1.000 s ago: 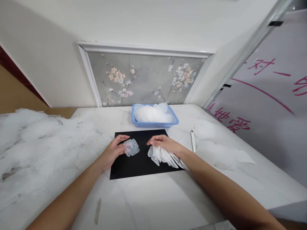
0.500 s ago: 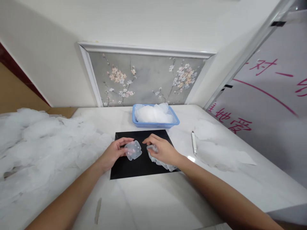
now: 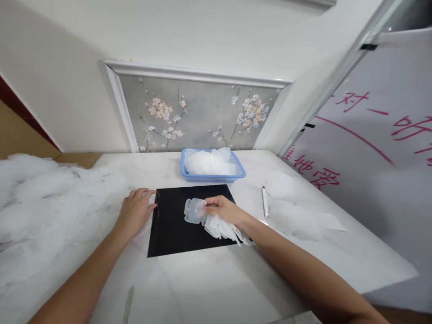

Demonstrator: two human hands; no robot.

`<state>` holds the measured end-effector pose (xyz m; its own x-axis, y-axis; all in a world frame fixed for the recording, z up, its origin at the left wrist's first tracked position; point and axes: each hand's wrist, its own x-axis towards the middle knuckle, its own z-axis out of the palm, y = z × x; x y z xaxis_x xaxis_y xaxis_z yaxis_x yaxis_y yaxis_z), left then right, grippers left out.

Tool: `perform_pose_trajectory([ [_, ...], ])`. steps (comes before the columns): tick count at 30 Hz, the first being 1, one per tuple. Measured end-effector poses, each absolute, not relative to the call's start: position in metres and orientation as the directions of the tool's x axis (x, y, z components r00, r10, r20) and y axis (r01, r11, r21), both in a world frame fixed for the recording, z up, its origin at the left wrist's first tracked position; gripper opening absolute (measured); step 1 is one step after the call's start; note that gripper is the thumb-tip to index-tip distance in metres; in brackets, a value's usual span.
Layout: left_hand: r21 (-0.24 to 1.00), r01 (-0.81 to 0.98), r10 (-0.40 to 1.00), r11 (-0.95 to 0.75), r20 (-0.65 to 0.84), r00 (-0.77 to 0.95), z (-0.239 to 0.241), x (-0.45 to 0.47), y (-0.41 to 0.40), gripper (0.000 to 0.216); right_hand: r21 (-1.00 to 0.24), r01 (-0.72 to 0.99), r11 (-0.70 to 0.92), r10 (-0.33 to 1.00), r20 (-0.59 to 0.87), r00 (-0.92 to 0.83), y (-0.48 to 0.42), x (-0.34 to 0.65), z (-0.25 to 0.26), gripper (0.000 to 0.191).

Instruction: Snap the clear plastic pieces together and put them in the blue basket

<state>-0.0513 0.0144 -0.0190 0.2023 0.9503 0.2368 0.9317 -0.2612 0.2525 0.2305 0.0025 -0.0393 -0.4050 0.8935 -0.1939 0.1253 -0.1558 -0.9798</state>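
My right hand (image 3: 225,209) pinches a thin, translucent, squarish plastic piece (image 3: 195,211) with notched edges between thumb and fingers. It holds the piece above a black mat (image 3: 172,238). Just below that hand, a row of overlapping similar pieces (image 3: 221,228) fans out over the mat's right part. My left hand (image 3: 137,210) rests low at the mat's left edge, beside a big heap of translucent pieces (image 3: 50,207). Its fingers are apart, and I see nothing held in them.
A blue basket (image 3: 213,178) full of similar pieces stands behind the mat. To the right lie a white pen-like tool (image 3: 265,202) and more loose translucent pieces (image 3: 297,216). A whiteboard (image 3: 378,189) with red writing leans at the right, beyond the white table (image 3: 202,288).
The left hand has let go of its translucent piece and moved left to the heap's edge. The right hand now holds a piece out over the mat. The view has shifted slightly.
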Motion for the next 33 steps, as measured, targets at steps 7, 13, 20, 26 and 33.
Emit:
perform_pose_trajectory([
  [7, 0.028, 0.983, 0.976, -0.179, 0.131, 0.174, -0.019, -0.071, 0.023, 0.033, -0.906, -0.045, -0.421, 0.817, -0.358, -0.452, 0.012, 0.243, -0.040, 0.030],
  [13, 0.207, 0.960, 0.978, -0.188, 0.123, 0.166, -0.012, -0.071, 0.023, 0.015, -0.905, -0.057, -0.422, 0.789, -0.336, -0.514, 0.015, 0.248, -0.044, 0.037],
  [20, 0.551, 0.751, 0.931, -0.363, 0.173, 0.322, -0.007, -0.043, 0.011, 0.024, -0.908, -0.063, -0.414, 0.788, -0.323, -0.525, 0.018, 0.254, -0.047, 0.040],
  [26, 0.541, 0.671, 0.851, -0.507, 0.190, 0.490, -0.014, -0.022, 0.000, 0.029, -0.919, -0.045, -0.391, 0.783, -0.306, -0.541, 0.020, 0.255, -0.050, 0.041],
  [33, 0.702, 0.620, 0.935, -0.350, 0.222, 0.276, -0.007, -0.022, -0.002, 0.029, -0.913, -0.051, -0.404, 0.777, -0.314, -0.545, 0.020, 0.256, -0.049, 0.043],
])
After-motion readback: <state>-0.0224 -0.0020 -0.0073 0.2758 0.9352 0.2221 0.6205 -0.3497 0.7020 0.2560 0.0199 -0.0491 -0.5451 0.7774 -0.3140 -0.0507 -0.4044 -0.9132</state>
